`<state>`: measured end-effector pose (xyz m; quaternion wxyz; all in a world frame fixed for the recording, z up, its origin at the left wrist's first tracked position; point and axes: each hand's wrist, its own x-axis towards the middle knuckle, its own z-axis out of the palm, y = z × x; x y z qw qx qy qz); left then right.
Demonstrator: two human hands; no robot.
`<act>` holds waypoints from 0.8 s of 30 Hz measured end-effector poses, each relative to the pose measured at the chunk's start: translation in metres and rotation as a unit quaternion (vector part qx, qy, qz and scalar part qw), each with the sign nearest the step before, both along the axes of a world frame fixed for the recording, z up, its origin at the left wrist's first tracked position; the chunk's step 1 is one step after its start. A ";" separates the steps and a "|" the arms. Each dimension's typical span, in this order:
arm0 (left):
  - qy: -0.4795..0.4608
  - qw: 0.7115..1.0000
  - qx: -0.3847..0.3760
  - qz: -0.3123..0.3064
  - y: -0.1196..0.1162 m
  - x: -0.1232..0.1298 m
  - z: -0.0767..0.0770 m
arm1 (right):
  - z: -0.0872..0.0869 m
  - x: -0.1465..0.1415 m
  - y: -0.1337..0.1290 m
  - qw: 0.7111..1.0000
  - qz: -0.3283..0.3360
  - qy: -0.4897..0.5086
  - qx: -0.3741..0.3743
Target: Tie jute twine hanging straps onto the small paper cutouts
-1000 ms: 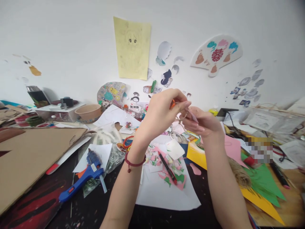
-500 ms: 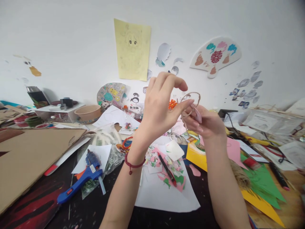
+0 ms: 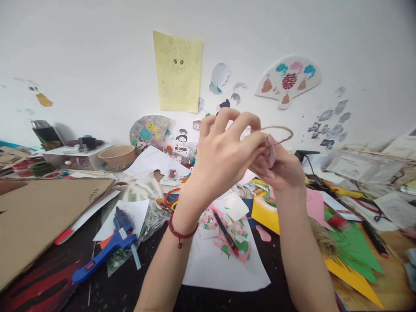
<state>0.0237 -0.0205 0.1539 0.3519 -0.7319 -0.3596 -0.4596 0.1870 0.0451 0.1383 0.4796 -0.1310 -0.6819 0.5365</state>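
Observation:
Both my hands are raised above the table, close together. My right hand (image 3: 284, 167) grips a small pink piece (image 3: 270, 151), which looks like paper or felt, between thumb and fingers. A loop of brown twine (image 3: 286, 129) arches up over the pink piece and out to the right. My left hand (image 3: 227, 149), with a dark red cord bracelet on its wrist, is in front; its thumb and index finger pinch the twine against the pink piece. The fingertips are partly hidden, and its other fingers curl loosely in the air.
Below lies white paper (image 3: 224, 273) with green and pink scraps and a pen (image 3: 225, 232). A blue glue gun (image 3: 112, 251) and cardboard (image 3: 48, 212) are on the left. Twine roll (image 3: 325, 242), green paper (image 3: 360, 249) and yellow paper (image 3: 264, 212) lie right.
My left hand has moved right and closed its thumb and index finger at the pink piece. The twine loop has swung from upright to leaning right.

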 end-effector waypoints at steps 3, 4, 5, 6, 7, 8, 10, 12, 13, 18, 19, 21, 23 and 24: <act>-0.007 1.000 0.005 -0.002 -0.002 -0.001 0.002 | 0.002 0.001 -0.002 1.000 -0.001 0.007 -0.006; -0.010 1.000 0.005 -0.003 -0.003 -0.002 0.002 | 0.002 0.002 -0.003 1.000 0.005 0.013 -0.008; -0.011 1.000 0.003 -0.004 -0.004 -0.002 0.003 | 0.003 0.003 -0.003 1.000 0.011 0.018 -0.009; -0.012 1.000 0.001 -0.006 -0.005 -0.003 0.003 | 0.003 0.003 -0.004 1.000 0.013 0.019 -0.009; -0.013 1.000 -0.004 -0.007 -0.006 -0.003 0.004 | 0.004 0.004 -0.005 1.000 0.010 0.016 -0.008; -0.015 1.000 -0.008 -0.009 -0.006 -0.004 0.004 | 0.004 0.004 -0.005 1.000 0.002 0.011 -0.006; -0.021 1.000 -0.015 -0.012 -0.006 -0.004 0.004 | 0.004 0.003 -0.007 1.000 -0.020 -0.001 -0.004; -0.028 0.999 -0.018 -0.016 -0.004 -0.003 0.003 | 0.004 0.002 -0.008 0.999 -0.032 -0.006 -0.003; -0.029 0.999 -0.020 -0.017 -0.004 -0.003 0.003 | 0.004 0.001 -0.009 0.999 -0.034 -0.006 -0.003; -0.036 0.999 -0.002 -0.018 0.001 -0.002 0.002 | 0.006 -0.002 -0.013 1.000 -0.009 0.009 -0.020; -0.039 0.999 0.005 -0.018 0.001 -0.002 0.001 | 0.006 -0.002 -0.014 1.000 -0.005 0.012 -0.022; -0.042 0.999 0.013 -0.016 0.003 -0.002 0.001 | 0.006 -0.001 -0.013 1.000 -0.007 0.006 -0.024; -0.041 0.999 0.023 -0.017 0.005 -0.003 0.000 | 0.006 0.000 -0.011 1.000 -0.015 -0.005 -0.024; -0.037 0.999 0.031 -0.023 0.005 -0.004 0.000 | 0.006 0.000 -0.010 1.000 -0.016 -0.007 -0.021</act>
